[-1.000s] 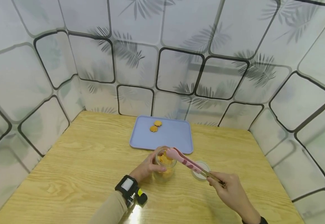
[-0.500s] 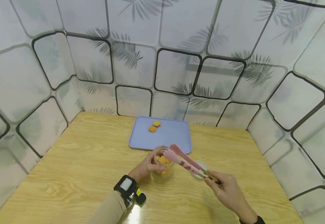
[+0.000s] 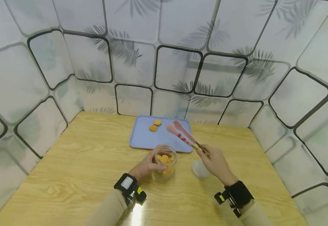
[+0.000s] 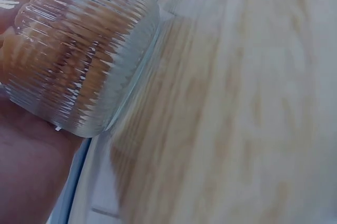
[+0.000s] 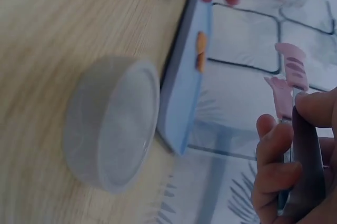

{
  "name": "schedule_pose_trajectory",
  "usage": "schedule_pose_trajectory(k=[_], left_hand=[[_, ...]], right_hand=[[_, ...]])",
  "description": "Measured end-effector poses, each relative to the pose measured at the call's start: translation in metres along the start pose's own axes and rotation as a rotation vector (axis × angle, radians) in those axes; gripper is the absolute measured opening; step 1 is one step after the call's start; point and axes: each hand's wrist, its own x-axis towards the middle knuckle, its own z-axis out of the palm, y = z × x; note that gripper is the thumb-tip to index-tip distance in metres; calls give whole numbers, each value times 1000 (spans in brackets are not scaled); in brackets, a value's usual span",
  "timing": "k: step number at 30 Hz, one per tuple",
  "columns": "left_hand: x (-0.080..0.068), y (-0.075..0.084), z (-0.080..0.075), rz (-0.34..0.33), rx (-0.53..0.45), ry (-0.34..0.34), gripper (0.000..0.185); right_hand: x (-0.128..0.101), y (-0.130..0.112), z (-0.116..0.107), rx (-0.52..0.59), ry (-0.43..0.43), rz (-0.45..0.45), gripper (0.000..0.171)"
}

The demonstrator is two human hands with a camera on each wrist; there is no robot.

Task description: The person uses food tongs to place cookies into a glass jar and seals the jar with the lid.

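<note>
Ribbed glass jar stands on the wooden surface, near front edge of the blue tray, orange biscuits inside, no lid on. Left hand wraps around jar's side, fingers curled on the glass; left wrist view shows the ribbed wall against the palm. Right hand grips the handle end of pink tongs, fingers curled round it. Tong tips are slightly apart, nothing between them, raised over the tray's right part, pointing toward the back wall. Round clear lid lies flat on the surface just right of the jar, partly under the right hand. Two orange biscuits lie side by side at the tray's far edge.
</note>
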Motion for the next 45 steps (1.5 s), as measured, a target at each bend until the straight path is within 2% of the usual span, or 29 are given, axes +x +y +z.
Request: schedule_pose_trajectory(k=[3,7,10,15,18,23,32,38,45], left_hand=[[-1,1,-2,-4,-13,-10,77],[1,1,-1,-9,-23,-25,80],[4,1,1,-17,-29,-35,79],[5,0,2,-28,-33,-30,77],[4,-1,2,-29,-42,-32,77],[4,0,2,-24,-67,-38,77],[0,-3,2,8,-78,-26,80],[-1,-3,0,2,-64,-18,82],[0,-1,-1,-20,-72,-28,84]], right_hand=[[25,6,13,-52,-81,-2,27],[47,15,31,-75,-172,10,20],[57,20,43,-99,-192,29,16],[69,23,61,-175,-224,68,24],[74,20,69,-213,-243,83,23],[82,14,79,-245,-224,106,22],[95,6,97,-211,-251,171,24],[98,3,104,-236,-218,104,21],[92,1,98,-250,-179,29,23]])
